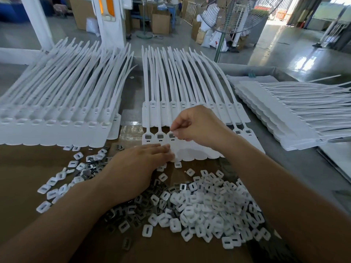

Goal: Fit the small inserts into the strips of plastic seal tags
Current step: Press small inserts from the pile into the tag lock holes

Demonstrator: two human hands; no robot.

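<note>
A white strip of seal tags (191, 149) lies in front of me on a brown board, its long tails pointing away. Its three leftmost sockets (160, 136) look grey inside. My right hand (197, 126) hovers over the third socket and pinches a small insert at its fingertips. My left hand (140, 162) lies flat with straight fingers pressing on the strip's lower left edge. A big heap of small white and grey inserts (205, 209) is spread on the board between my forearms.
A stack of tag strips (57, 114) lies to the left, another stack (284, 114) to the right, and one (190, 82) under the working strip. Scattered inserts (62, 179) lie at the left. A fan stand (220, 40) and boxes stand beyond the table.
</note>
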